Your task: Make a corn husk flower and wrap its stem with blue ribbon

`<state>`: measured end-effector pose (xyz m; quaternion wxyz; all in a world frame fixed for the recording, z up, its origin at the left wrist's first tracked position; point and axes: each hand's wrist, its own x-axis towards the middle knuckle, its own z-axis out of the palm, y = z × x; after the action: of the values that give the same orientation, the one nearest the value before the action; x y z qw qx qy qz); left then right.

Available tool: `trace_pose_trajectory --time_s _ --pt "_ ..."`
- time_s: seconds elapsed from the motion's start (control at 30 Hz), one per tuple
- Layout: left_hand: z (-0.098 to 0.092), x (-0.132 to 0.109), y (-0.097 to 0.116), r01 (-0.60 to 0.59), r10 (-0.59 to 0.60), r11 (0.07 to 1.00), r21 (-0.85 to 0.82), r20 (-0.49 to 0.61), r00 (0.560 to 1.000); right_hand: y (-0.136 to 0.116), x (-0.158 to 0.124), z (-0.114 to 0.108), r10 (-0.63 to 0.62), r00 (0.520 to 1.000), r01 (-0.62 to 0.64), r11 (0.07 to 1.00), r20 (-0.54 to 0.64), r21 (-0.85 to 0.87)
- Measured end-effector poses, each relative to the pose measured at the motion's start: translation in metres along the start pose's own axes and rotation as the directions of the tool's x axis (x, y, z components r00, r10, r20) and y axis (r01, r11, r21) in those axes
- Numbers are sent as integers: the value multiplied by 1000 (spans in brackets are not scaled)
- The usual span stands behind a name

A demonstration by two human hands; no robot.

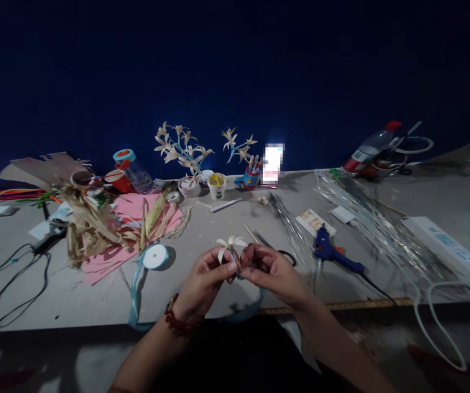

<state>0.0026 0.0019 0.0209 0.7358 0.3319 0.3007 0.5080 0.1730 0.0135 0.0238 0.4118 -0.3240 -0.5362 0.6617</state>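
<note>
My left hand (pixel 208 278) pinches a pale artificial flower (pixel 231 241) by its blue-wrapped stem, petals up. My right hand (pixel 278 273) has its fingers closed at the same stem, on what looks like the loose end of a light-blue ribbon (pixel 135 297). The fingers hide part of the stem and the grip. From a white-cored ribbon roll (pixel 155 256) on the left, the ribbon drops past the table's front edge and shows again below my hands. Just beyond my right hand lie scissors (pixel 287 257), partly covered.
Dried husks (pixel 91 229) and pink paper (pixel 130 204) lie left. Finished flower sprays (pixel 179 147) stand behind small cups (pixel 217 186). Right are a blue glue gun (pixel 335 252), wire bundles (pixel 286 213), clear-wrapped rods (pixel 366 218), a power strip (pixel 443 240) and a tilted bottle (pixel 372 147).
</note>
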Motion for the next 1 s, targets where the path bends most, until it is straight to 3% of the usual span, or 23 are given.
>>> trace_pose_trajectory --time_s 0.3,0.53,0.8,0.9,1.0 --pt "4 1 2 57 -56 998 -12 27 998 -10 -7 -5 -130 991 114 925 -19 -363" --pt "7 5 2 94 -93 995 -34 11 996 -8 -5 -8 -97 995 98 953 16 -288" --pt "7 5 0 69 -70 997 -30 -39 997 -1 -6 -2 -135 980 79 936 -143 -342" --pt "7 6 0 66 -68 997 -33 -51 996 -1 -7 0 -177 971 102 915 -160 -391" --pt "9 6 2 85 -87 996 -41 -51 995 1 -6 0 -166 975 110 937 -145 -330"
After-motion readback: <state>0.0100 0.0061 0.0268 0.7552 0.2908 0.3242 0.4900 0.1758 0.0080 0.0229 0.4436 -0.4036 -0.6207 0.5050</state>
